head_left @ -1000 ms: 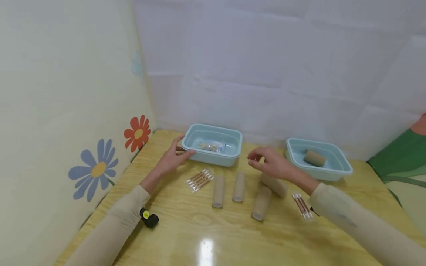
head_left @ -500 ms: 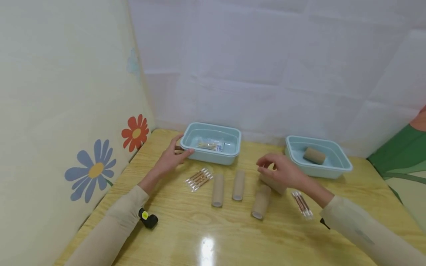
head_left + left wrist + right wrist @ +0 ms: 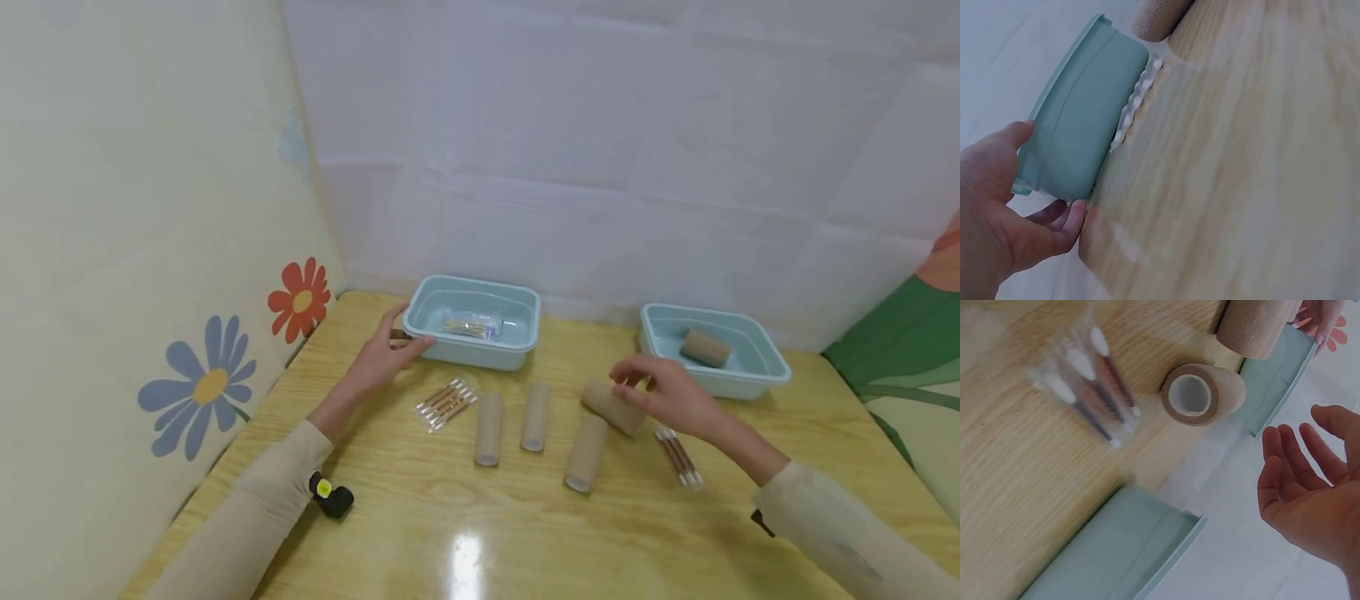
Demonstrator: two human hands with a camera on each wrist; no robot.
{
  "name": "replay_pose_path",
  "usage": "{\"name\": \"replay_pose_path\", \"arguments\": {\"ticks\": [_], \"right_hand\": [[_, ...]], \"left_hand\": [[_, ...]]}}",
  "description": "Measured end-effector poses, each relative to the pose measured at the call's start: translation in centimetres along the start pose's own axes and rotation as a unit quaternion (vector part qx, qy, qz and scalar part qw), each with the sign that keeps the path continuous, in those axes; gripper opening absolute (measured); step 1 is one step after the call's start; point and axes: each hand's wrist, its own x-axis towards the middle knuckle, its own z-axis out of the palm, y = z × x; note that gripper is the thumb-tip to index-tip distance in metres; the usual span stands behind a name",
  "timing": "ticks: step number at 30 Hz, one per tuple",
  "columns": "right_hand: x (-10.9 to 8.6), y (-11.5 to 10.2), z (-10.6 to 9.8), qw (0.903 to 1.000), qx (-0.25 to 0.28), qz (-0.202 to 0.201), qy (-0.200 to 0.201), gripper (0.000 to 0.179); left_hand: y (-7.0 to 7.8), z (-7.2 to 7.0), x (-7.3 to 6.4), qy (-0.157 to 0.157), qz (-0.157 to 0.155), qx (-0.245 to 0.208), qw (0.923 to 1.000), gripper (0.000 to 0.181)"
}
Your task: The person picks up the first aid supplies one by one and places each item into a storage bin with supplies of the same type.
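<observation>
One blue tub (image 3: 474, 353) has its end in the left grip (image 3: 378, 360).

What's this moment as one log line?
left grip: holds left tub | right grip: empty | left tub: packet | right tub: roll

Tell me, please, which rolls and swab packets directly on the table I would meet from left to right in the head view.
Left swab packet, leftmost roll, second roll, nearest roll, right swab packet. The angled roll, overlapping, is omitted.
</observation>
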Motion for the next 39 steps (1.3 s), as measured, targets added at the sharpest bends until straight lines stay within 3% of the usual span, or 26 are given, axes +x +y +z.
{"name": "replay_pose_path", "arguments": {"ticks": [8,21,26,31,39], "right_hand": [[-1.7,0.8,-0.1,0.9998,-0.004,0.014,0.016,0.016],[-4.0,2.1,0.8,0.9986,-0.002,0.026,0.047,0.014],[-5.1,2.6,0.9,0.997,-0.024,0.013,0.072,0.017],[-5.9,3.1,0.5,0.9953,-0.041,0.04,0.078,0.017],[-6.9,3.9,0.0,0.9933,-0.036,0.099,0.048,0.02]], "left_hand": [[0.4,0.0,-0.3,0.0,0.007,0.002,1.0,0.092],[0.3,0.4,-0.2,0.008,-0.01,0.006,0.9999,0.092],[0.7,0.4,-0.4,0.005,-0.007,0.011,0.9999,0.092],[-0.1,0.3,0.0,0.007,-0.002,0.019,0.9998,0.092],[0.3,0.3,-0.2,0.006,-0.003,0.013,0.9999,0.093]]}}
